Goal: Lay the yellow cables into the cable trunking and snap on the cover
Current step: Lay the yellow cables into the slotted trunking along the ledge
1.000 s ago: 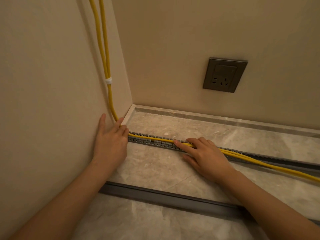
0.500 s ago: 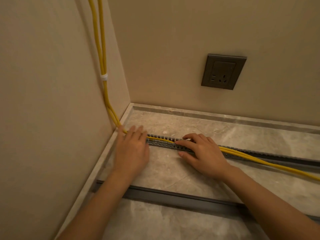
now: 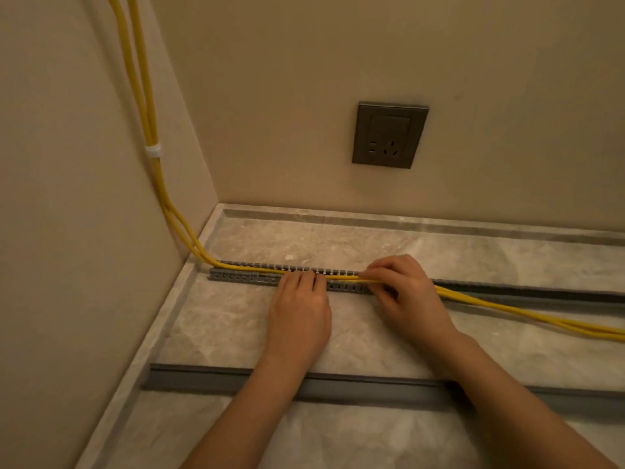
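So the yellow cables (image 3: pixel 341 277) seat in the trunking (image 3: pixel 243 276) at frame centre, the flat, open left hand (image 3: pixel 299 316) presses them while the right hand (image 3: pixel 406 296) pinches them.

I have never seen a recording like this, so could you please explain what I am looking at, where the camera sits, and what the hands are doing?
There is no machine here: a person works with two bare hands, and the one picture comes from a camera on their head, looking forward and down into a room corner.

On the marble floor lies a grey slotted trunking, an open channel for wires. Two yellow cables, bound by a white tie, run down the left wall and along the trunking, then stray out of it to the right.

The left hand presses its fingertips on the cables at the trunking. The right hand pinches the cables just beside it, apparently guiding them in.

The long grey strip nearer the camera is probably the cover, not yet fitted. A grey socket sits on the back wall.
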{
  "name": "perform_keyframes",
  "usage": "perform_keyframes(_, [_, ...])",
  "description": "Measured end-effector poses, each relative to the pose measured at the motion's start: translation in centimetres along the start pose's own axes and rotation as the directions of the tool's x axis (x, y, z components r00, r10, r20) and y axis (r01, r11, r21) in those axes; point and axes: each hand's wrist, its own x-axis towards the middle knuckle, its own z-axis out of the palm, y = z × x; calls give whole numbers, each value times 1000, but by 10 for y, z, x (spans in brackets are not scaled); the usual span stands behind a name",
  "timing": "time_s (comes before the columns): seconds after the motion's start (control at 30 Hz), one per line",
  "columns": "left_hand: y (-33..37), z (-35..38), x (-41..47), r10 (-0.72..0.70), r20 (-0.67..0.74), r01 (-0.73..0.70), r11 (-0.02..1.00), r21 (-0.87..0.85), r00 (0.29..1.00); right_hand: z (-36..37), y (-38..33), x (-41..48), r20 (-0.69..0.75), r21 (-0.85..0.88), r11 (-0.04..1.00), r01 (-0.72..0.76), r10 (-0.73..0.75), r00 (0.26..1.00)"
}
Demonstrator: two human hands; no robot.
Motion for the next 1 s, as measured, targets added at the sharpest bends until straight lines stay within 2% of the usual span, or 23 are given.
perform_keyframes(0.13, [3, 3, -3, -2, 17, 2, 999, 34, 1000, -3, 5, -10, 101, -140, 987, 77, -63, 993])
perform_keyframes(0.43, [0, 7, -1, -31, 42, 34, 997, -72, 999, 6, -17, -10, 186, -336, 941, 35, 30, 982])
perform_keyframes(0.5, [-1, 8, 2, -36, 64, 39, 997, -59, 997, 5, -17, -12, 191, -310, 951, 12, 50, 980])
perform_keyframes(0.67, [-1, 7, 5, -72, 44, 75, 995, -68, 996, -8, -13, -16, 89, -70, 990, -127, 133, 987])
perform_keyframes(0.87, [13, 0, 9, -98, 61, 94, 994, 55, 993, -24, -5, -28, 36, -73, 987, -143, 146, 989])
perform_keyframes(1.0, [40, 1, 12, -8, 78, 10, 1000, -13, 997, -34, 5, -36, -16, -60, 983, -173, 172, 985])
